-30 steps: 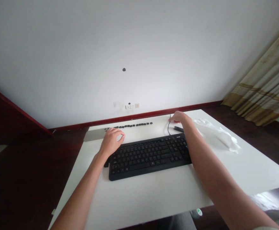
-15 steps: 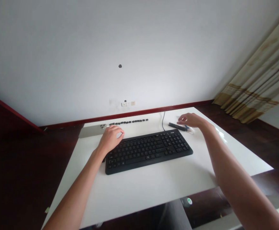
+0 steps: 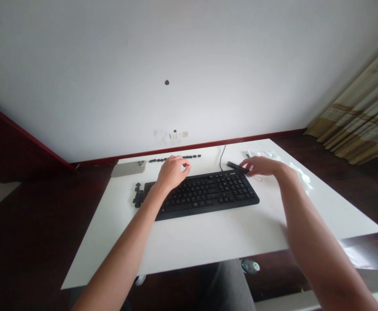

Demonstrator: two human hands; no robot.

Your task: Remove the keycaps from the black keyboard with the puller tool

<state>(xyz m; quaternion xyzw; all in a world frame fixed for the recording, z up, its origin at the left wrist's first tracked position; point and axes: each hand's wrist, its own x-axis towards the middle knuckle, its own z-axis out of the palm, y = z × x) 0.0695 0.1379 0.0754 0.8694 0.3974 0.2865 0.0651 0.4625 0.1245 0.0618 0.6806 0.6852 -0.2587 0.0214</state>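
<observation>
My left hand (image 3: 172,172) rests loosely curled over the upper left part of a black keyboard (image 3: 205,194), and I see nothing in it. My right hand (image 3: 260,166) is at the keyboard's upper right corner, its fingertips at the end of a black stick-shaped tool (image 3: 236,166). Whether it grips the tool is hidden. A thin wire loop (image 3: 257,177) shows below those fingers. Several loose black keycaps (image 3: 138,195) lie in a small heap left of the keyboard, and several more (image 3: 176,158) stand in a row near the wall.
The white table (image 3: 208,242) holds a smartphone (image 3: 127,168) at back left, a black cable (image 3: 222,157) and crumpled clear plastic (image 3: 267,154) at back right. The table's far side meets the wall. A wall socket (image 3: 180,134) sits above it, and a bottle (image 3: 250,266) shows below the front edge.
My left hand has moved right and further over the keyboard, uncovering the keycap heap at the keyboard's left. My right hand has shifted left to the black tool. The view has tilted slightly.
</observation>
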